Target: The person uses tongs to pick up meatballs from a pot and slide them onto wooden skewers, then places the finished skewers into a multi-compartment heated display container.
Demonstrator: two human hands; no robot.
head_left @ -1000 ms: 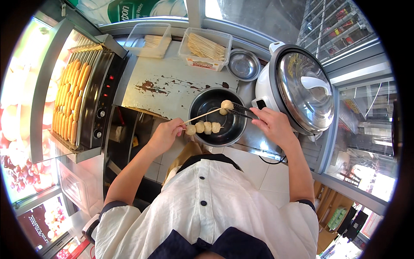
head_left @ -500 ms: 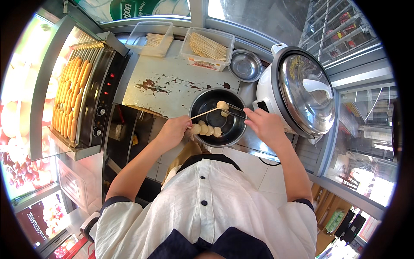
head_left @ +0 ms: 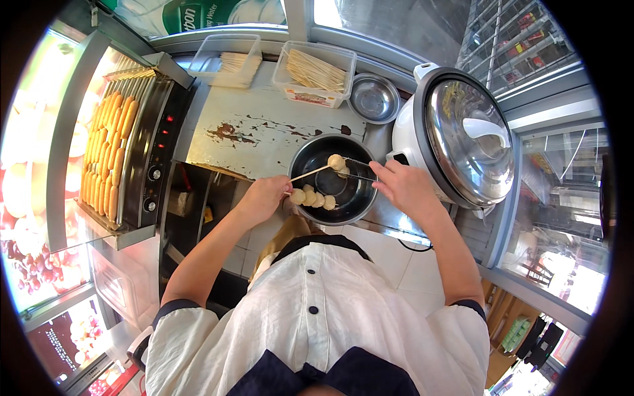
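Note:
My left hand is closed on bamboo skewers at the left rim of a dark-lined metal bowl. One skewer carries a row of pale round balls over the near part of the bowl. Another bare stick slants up to the right, its tip at a ball. A further ball shows just below that one, partly hidden. From the right, my right hand grips slim metal tongs, whose ends meet the ball at the stick's tip. Whether the tip has pierced it I cannot tell.
Two clear boxes of sticks, one at far left and one beside it, stand behind a small steel bowl and the peeling worktop. A big lidded cooker stands right; a sausage roller grill is left.
Very little differs. The view has shifted slightly, while both hands, the skewers, the tongs and the ball keep almost the same places relative to the bowl.

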